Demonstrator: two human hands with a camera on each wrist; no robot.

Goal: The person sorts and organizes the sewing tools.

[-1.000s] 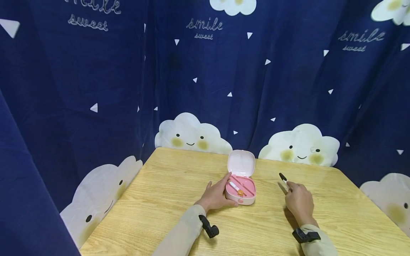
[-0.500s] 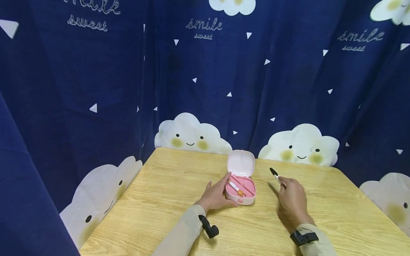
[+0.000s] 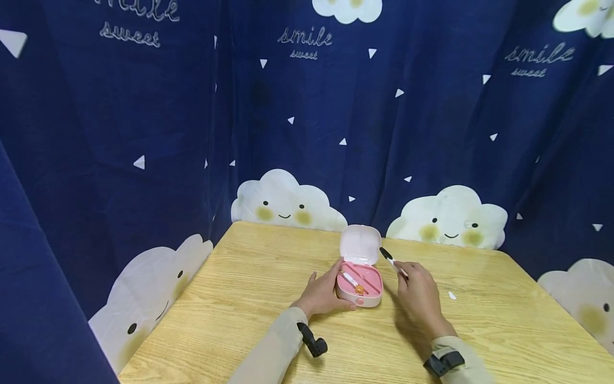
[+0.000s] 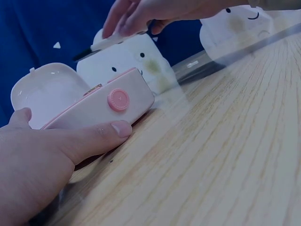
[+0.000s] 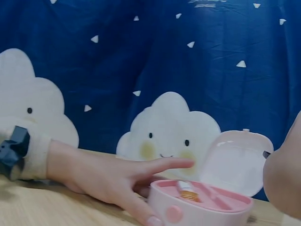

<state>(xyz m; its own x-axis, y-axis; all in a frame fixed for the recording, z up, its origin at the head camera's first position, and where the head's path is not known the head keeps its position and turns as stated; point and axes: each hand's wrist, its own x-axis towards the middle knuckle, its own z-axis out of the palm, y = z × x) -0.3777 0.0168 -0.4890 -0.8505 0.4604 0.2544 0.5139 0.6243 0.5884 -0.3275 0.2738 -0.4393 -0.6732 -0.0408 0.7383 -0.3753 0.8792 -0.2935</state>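
A pink hinged box (image 3: pixel 360 300) sits on the table with its pale lid (image 3: pixel 360 244) raised. Inside its pink tray lies a slim white item with an orange end (image 3: pixel 359 289), beside a divider ridge. My left hand (image 3: pixel 322 294) grips the box's left side, thumb along the front near the round pink button (image 4: pixel 118 100). Just right of the box, my right hand (image 3: pixel 418 293) pinches a white marker pen (image 3: pixel 397 268) by its body. The pen's black end points up and left, close to the lid's right edge. In the right wrist view, that hand hides most of the pen.
The wooden table (image 3: pixel 268 250) ends at a dark blue curtain (image 3: pixel 307 133) printed with clouds and triangles. A small white scrap (image 3: pixel 452 295) lies on the table right of my right hand. Black wrist cameras (image 3: pixel 313 341) sit on both sleeves.
My right hand has moved left with the marker pen, bringing it up to the box, and the white scrap has come into sight. My left hand and the box have stayed put.
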